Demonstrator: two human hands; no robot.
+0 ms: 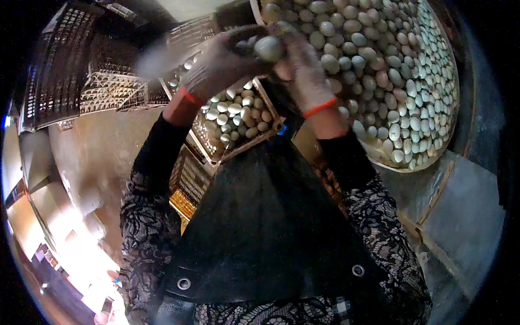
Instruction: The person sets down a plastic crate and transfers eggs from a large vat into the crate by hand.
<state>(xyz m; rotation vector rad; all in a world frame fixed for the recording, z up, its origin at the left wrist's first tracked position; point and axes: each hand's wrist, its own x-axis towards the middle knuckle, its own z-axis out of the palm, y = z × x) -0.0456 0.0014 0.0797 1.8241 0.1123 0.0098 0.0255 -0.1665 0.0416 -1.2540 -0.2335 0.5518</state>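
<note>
Both my hands are raised close together, in pale gloves with red bands at the wrists. A pale egg (pixel 268 49) shows between them, and a few more eggs sit blurred just left of it. My left hand (pixel 219 65) is curled round these eggs from the left. My right hand (pixel 304 70) is closed at the other side, its fingers against the pale egg; part of its grip is hidden. Below my left hand stands a crate (pixel 246 150) with many pale and brownish eggs (pixel 234 108). Right of my right hand is a big round tub (pixel 398 169) heaped with eggs (pixel 374 65).
Dark plastic crates (pixel 57 65) are stacked at the left, with a lighter open-work crate (pixel 111 89) beside them. A black apron (pixel 254 227) covers my front. Grey slabs (pixel 466 216) lie at the right. Bright light enters at the lower left.
</note>
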